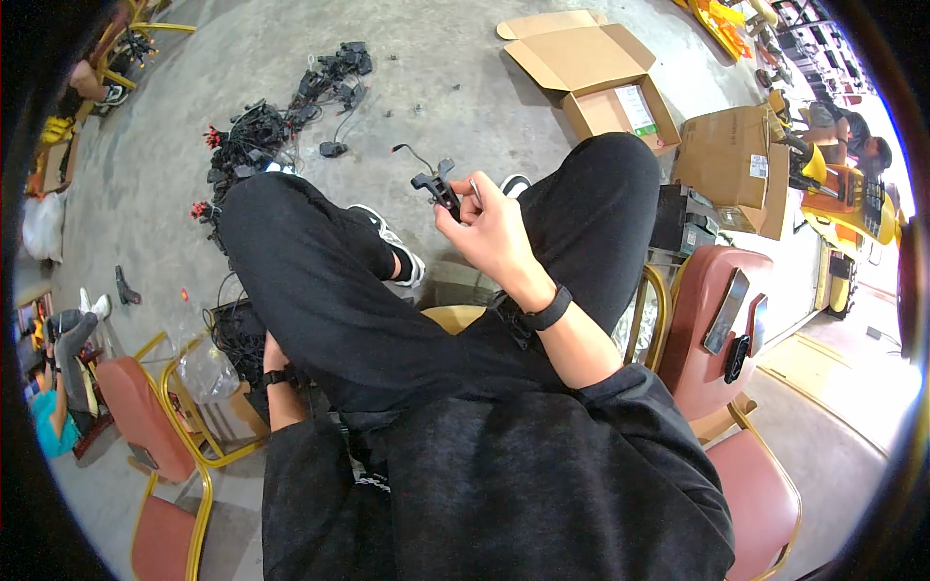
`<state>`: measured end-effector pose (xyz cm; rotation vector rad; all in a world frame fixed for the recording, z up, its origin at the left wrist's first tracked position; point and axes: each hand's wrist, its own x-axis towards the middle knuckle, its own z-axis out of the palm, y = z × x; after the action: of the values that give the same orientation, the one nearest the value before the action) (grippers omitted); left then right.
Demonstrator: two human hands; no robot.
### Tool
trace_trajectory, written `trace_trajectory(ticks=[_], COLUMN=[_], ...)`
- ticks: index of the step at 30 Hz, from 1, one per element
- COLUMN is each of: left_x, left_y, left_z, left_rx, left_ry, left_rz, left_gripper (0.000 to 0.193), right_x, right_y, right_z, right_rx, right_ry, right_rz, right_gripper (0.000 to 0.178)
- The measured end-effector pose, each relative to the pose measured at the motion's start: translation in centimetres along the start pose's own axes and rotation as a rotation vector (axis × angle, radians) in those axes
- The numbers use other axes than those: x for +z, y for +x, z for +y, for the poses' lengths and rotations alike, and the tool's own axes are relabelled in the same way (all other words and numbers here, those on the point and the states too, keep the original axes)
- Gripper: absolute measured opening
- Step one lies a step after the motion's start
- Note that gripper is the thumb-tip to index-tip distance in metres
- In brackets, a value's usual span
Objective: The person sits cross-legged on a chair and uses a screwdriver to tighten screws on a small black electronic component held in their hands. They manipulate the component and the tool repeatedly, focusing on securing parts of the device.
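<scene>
Right hand [489, 225] pinching small black plastic clip-shaped part [442, 188] with thin dark cable [416, 155], held up between black-trousered knees [620, 165], over grey concrete floor [441, 111]. Left hand [274, 355] low, near tangled black cables [235, 337]; fingers hidden, grip can't tell.

From my end I can't make out the left hand's [274, 351] fingers: the loose black left trouser leg [315, 276] hides them, so I can't tell what they touch. The right hand [486, 229] covers the lower end of the small black plastic bracket-like part [433, 184]. The left knee blocks some of the tangled heap of black cables [254, 136]. Print on the white-and-green paper sheet [636, 108] is too small for me, and the dark upper-left rim cuts off 1 person [89, 82].
</scene>
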<state>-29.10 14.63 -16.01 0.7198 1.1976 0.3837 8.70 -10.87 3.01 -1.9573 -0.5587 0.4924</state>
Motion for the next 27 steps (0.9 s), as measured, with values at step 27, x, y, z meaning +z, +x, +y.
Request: trace_trajectory(ticks=[27], left_x=[29.2], left_y=[-20.7], left_z=[6.2], left_rx=[0.076], left_ry=[-0.395], left_rz=[-1.128], left_gripper=[0.097], right_x=[-2.3], right_y=[-0.8], right_z=[-0.1], right_rx=[-0.132], right_ry=[0.418], right_rz=[0.275], right_gripper=[0.027])
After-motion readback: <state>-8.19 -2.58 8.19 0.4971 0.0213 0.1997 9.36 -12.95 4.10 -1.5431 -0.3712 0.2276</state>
